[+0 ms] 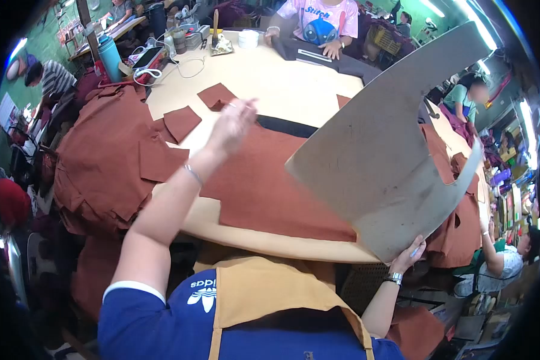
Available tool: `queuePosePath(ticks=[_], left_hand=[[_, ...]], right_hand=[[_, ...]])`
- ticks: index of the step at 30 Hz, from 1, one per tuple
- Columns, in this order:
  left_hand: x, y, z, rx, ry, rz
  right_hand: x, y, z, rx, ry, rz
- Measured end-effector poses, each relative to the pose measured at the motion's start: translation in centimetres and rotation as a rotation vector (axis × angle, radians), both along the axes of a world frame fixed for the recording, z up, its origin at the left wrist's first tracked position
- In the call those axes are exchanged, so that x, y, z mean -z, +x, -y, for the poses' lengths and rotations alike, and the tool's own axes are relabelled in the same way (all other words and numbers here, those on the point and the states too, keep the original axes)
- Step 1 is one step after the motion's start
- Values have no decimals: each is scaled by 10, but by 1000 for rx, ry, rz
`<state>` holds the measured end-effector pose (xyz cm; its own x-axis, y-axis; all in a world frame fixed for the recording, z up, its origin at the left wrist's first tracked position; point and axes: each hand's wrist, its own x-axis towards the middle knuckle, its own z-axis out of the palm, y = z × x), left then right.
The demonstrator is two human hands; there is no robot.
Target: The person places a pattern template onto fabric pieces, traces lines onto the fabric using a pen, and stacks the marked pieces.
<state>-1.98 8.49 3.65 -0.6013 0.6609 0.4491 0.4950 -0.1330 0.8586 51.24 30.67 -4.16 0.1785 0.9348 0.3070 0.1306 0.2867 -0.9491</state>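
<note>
- At the left of the frame, a heap of rust-brown cloth (105, 150) bulges over the table's edge; above it, at upper left, stand a blue bottle (108, 58) and a white cable (148, 73).
- Small brown offcuts (182, 123) lie right of the heap, with pale tabletop (270, 78) showing between them and the far side.
- Left of centre, the left hand (233, 123) is raised over the work, fingers bent together (blurred, so I cannot tell whether it grips anything).
- Across the middle lies a flat rust-brown panel (264, 186); its near edge runs roughly along the table's rounded rim, a pale strip between, and a dark strip (287, 126) borders its far edge.
- At upper centre, a person in a pink top (321, 21) has both hands at dark cloth (354, 65), which bears a slotted white piece.
- Right of centre, a large grey template (366, 132) is tilted up over the panel's right part, its curved arm reaching to upper right, near another worker (464, 99).
- At lower right, the right hand (408, 255) is closed on the template's lower edge, beside the table's rim; a small bluish thing, perhaps a pen, shows at the fingers.
</note>
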Motion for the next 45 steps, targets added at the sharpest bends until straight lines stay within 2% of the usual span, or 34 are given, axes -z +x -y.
queuePosePath(ticks=[1, 2, 3, 4, 5, 7, 10, 14, 17, 20, 23, 27, 29, 32, 36, 38, 43, 45], left_hand=[[-4, -28, -1, -235, -252, -408], [1, -51, -5, -386, -474, -475], [10, -72, -8, -473, -612, -463], [-1, -79, -10, -493, -831, -427], [-5, -91, -17, -482, -1026, -401], [-11, -97, -29, -453, -1259, -286], [-6, -104, -48, -431, -1326, -264], [12, -117, -75, -461, -1231, -221], [26, -127, -86, -465, -1219, -339], [29, -126, -97, -389, -1114, -372], [28, -126, -108, -257, -1123, -480], [40, -119, -112, -395, -911, -591], [43, -104, -103, -485, -800, -582], [41, -53, -53, -398, -791, -696], [33, 32, 33, -161, -936, -670], [27, 60, 67, -128, -1012, -610], [32, 83, 107, -142, -1012, -606], [32, 82, 106, -150, -1002, -618]], right_hand=[[-2, -1, 0, 12, -13, 16], [-3, -2, 0, 26, -27, 34], [-4, -2, 0, -1, -15, 33], [-2, -3, 0, -27, -4, 32], [2, -2, -3, -53, 6, 30], [9, 4, -12, -47, 20, 84], [2, -4, -6, -34, -6, 60], [0, -9, -4, -28, 5, 45], [-3, -9, 0, -43, -16, 48], [-5, -9, 1, -42, -44, 29], [-3, -9, 0, -31, -17, 51], [-5, -11, 2, -26, -13, 72], [-6, -11, 1, -24, -10, 71], [-7, -14, 3, -4, -17, 86], [-4, -6, -2, 5, -56, 121], [-5, -6, 1, -8, -52, 135], [-19, -9, 1, -75, -74, 187], [-42, -15, -3, -155, -74, 23]])
